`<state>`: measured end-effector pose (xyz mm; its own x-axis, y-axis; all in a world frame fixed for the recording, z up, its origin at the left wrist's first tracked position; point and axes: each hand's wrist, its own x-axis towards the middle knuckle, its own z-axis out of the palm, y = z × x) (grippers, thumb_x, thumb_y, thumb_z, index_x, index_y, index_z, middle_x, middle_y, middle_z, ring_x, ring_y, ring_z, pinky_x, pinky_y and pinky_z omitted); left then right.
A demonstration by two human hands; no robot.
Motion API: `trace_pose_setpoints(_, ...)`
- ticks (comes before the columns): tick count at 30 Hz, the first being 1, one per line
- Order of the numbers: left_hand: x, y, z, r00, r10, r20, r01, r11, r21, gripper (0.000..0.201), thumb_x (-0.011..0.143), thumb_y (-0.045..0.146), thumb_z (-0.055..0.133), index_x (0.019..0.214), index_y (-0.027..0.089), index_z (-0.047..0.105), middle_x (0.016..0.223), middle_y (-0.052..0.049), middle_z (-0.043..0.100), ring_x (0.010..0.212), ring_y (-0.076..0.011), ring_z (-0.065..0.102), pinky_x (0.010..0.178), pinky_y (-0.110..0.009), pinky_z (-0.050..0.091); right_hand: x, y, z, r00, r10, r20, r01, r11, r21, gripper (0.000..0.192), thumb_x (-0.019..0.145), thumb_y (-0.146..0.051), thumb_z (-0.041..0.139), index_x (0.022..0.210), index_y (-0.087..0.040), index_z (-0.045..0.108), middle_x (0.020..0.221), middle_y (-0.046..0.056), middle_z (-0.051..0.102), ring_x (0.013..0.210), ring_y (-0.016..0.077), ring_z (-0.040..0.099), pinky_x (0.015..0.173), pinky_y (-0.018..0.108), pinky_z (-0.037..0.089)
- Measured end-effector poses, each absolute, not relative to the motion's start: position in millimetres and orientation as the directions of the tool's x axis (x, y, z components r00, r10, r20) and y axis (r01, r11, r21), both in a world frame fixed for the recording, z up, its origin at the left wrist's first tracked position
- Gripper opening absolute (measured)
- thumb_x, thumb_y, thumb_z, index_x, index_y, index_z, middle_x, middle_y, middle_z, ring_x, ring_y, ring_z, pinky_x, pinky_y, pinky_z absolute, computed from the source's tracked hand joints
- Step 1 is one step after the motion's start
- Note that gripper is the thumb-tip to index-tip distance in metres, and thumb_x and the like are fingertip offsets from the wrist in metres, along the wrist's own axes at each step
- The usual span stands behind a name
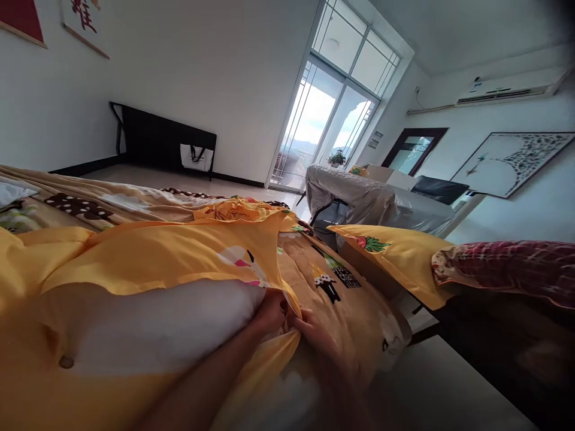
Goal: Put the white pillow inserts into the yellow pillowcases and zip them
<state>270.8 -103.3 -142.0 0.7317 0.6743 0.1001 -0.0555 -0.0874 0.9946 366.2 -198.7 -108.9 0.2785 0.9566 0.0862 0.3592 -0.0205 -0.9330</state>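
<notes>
A yellow pillowcase [171, 251] with a white cartoon print lies across the bed. Its opening gapes toward me, and a white pillow [166, 329] shows inside. At the right end of the opening my left hand [270, 312] is closed, its fingertips curled at the pillowcase's edge beside the pillow's corner. My right hand [314, 332] pinches the same yellow edge just to the right, thumb and fingers together. Both hands almost touch each other. Some fingers are hidden by the cloth.
Beneath is a tan patterned bedsheet [332, 311]. To the right lie another yellow pillow [390, 257] and a rolled dark red plaid quilt [512, 266]. A plastic-covered table [377, 194] stands beyond, near the glass door [326, 120]. A black folded frame [166, 137] leans against the far wall.
</notes>
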Motion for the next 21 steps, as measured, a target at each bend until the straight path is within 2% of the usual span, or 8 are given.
trace_pose_setpoints(4, 265.1, -101.0, -135.4, 0.768, 0.629, 0.121, -0.052, -0.126, 0.991, 0.024, 0.047, 0.005, 0.044, 0.062, 0.011, 0.062, 0.072, -0.004, 0.065, 0.072, -0.0161, 0.058, 0.065, -0.024, 0.044, 365.8, -201.1, -105.3, 0.183, 0.976, 0.116, 0.372, 0.04, -0.927, 0.015, 0.066, -0.023, 0.056, 0.058, -0.022, 0.069, 0.066, -0.001, 0.064, 0.064, 0.0154, 0.053, 0.059, 0.024, 0.041)
trace_pose_setpoints(7, 261.3, -99.0, -134.4, 0.806, 0.58, 0.118, -0.032, -0.156, 0.987, 0.03, 0.046, 0.005, 0.042, 0.065, 0.01, 0.064, 0.073, -0.004, 0.066, 0.071, -0.0168, 0.059, 0.064, -0.025, 0.045, 364.3, -203.7, -103.9, 0.164, 0.978, 0.129, 0.38, 0.059, -0.923, 0.017, 0.067, -0.023, 0.054, 0.057, -0.021, 0.069, 0.067, -0.001, 0.064, 0.065, 0.0151, 0.053, 0.059, 0.023, 0.041)
trace_pose_setpoints(10, 258.7, -100.8, -133.3, 0.831, 0.545, 0.112, 0.002, -0.204, 0.979, 0.033, 0.049, 0.005, 0.041, 0.07, 0.011, 0.065, 0.071, -0.004, 0.066, 0.07, -0.017, 0.059, 0.065, -0.026, 0.046, 362.5, -204.1, -104.1, 0.176, 0.977, 0.121, 0.392, 0.043, -0.919, 0.016, 0.068, -0.024, 0.056, 0.062, -0.02, 0.071, 0.067, -0.001, 0.065, 0.066, 0.015, 0.054, 0.06, 0.022, 0.041)
trace_pose_setpoints(13, 255.7, -108.3, -126.4, 0.825, 0.549, 0.135, 0.04, -0.295, 0.955, 0.028, 0.055, 0.006, 0.042, 0.069, 0.012, 0.066, 0.069, -0.004, 0.064, 0.07, -0.0182, 0.057, 0.066, -0.028, 0.046, 361.4, -203.8, -105.6, 0.166, 0.98, 0.111, 0.373, 0.042, -0.927, 0.016, 0.07, -0.028, 0.058, 0.068, -0.02, 0.072, 0.068, -0.001, 0.066, 0.065, 0.015, 0.054, 0.061, 0.023, 0.043)
trace_pose_setpoints(18, 242.1, -124.9, -100.5, 0.748, 0.617, 0.245, 0.104, -0.474, 0.874, 0.013, 0.059, 0.01, 0.053, 0.064, 0.012, 0.064, 0.088, -0.009, 0.063, 0.091, -0.0245, 0.052, 0.085, -0.036, 0.041, 368.7, -212.9, -113.1, 0.274, 0.961, 0.04, 0.248, -0.03, -0.968, 0.018, 0.067, -0.036, 0.067, 0.077, -0.022, 0.072, 0.074, 0.0, 0.068, 0.077, 0.02, 0.06, 0.067, 0.027, 0.047)
trace_pose_setpoints(19, 237.5, -126.7, -94.4, 0.751, 0.611, 0.252, 0.107, -0.489, 0.866, 0.01, 0.063, 0.013, 0.055, 0.064, 0.012, 0.065, 0.087, -0.009, 0.063, 0.091, -0.0239, 0.052, 0.086, -0.036, 0.041, 371.7, -215.6, -114.8, 0.302, 0.952, 0.04, 0.207, -0.024, -0.978, 0.021, 0.066, -0.039, 0.069, 0.077, -0.022, 0.072, 0.075, 0.001, 0.068, 0.079, 0.0209, 0.061, 0.068, 0.029, 0.048)
trace_pose_setpoints(21, 227.5, -127.9, -82.0, 0.786, 0.567, 0.246, 0.091, -0.5, 0.861, 0.018, 0.074, 0.026, 0.055, 0.067, 0.013, 0.066, 0.08, -0.006, 0.064, 0.084, -0.0207, 0.054, 0.081, -0.031, 0.044, 377.8, -219.5, -117.2, 0.331, 0.942, 0.054, 0.107, 0.019, -0.994, 0.031, 0.066, -0.05, 0.068, 0.075, -0.021, 0.071, 0.074, 0.003, 0.068, 0.078, 0.0222, 0.061, 0.071, 0.032, 0.049)
